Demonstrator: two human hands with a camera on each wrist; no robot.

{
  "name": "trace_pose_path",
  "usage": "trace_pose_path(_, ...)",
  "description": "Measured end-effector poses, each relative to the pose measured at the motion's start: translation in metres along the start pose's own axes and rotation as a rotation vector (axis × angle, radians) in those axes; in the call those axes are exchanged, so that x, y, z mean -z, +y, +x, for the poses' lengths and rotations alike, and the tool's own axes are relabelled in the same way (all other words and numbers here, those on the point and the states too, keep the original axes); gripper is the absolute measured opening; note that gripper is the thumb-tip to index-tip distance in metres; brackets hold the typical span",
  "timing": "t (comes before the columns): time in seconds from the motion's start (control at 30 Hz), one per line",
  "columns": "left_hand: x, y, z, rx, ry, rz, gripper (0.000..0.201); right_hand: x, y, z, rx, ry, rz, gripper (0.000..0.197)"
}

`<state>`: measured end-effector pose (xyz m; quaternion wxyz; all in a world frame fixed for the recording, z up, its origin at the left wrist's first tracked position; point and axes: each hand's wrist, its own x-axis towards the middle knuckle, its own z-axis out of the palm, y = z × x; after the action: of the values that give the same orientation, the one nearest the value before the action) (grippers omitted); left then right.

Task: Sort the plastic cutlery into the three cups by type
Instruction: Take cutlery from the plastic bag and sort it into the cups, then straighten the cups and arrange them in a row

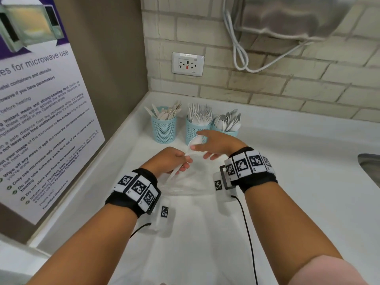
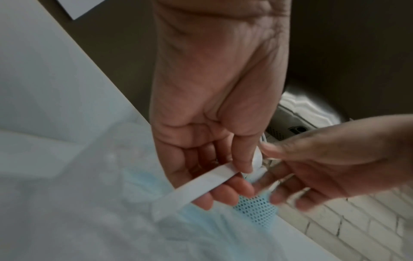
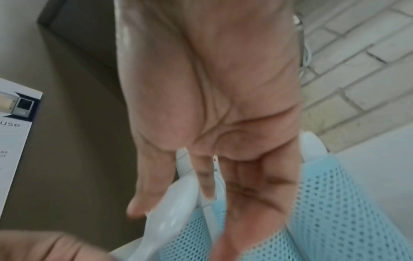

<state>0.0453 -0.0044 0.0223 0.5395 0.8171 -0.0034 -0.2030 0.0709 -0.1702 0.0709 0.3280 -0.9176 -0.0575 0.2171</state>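
My left hand (image 1: 184, 161) grips a white plastic spoon (image 1: 174, 173) by its flat handle (image 2: 201, 185), bowl end raised toward the cups. My right hand (image 1: 195, 140) reaches in with straight fingers. The spoon's bowl (image 3: 176, 203) sits between its thumb and forefinger, with no firm pinch visible. Three blue mesh cups stand at the back of the counter: the knife cup (image 1: 163, 128) on the left, the fork cup (image 1: 192, 128) in the middle, the spoon cup (image 1: 230, 133) on the right. My right hand hovers just in front of the fork cup.
A crumpled clear plastic bag (image 1: 185, 184) lies on the white counter under my hands. A microwave poster (image 1: 41, 120) covers the left wall. A wall outlet (image 1: 188, 64) and a hanging cable (image 1: 238, 56) are behind the cups. A sink edge (image 1: 370, 167) shows at the right.
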Motion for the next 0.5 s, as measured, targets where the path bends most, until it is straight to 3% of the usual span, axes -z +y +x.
trace_pose_path(0.13,-0.002,0.010,0.003,-0.048,0.012,-0.045,0.023,-0.014,0.000,0.008,0.135,0.154,0.349,0.039)
trace_pose_path(0.23,0.000,0.015,0.008,-0.108,0.090,-0.061,0.025,-0.009,0.001,0.010,0.166,0.391,0.504,0.015)
trace_pose_path(0.4,0.012,0.022,0.024,-0.208,0.338,-0.088,0.013,0.028,0.003,0.006,0.190,0.965,0.599,0.024)
trace_pose_path(0.5,0.019,0.023,0.040,-0.173,0.529,-0.106,0.028,0.051,0.001,0.000,0.206,1.207,0.479,0.020)
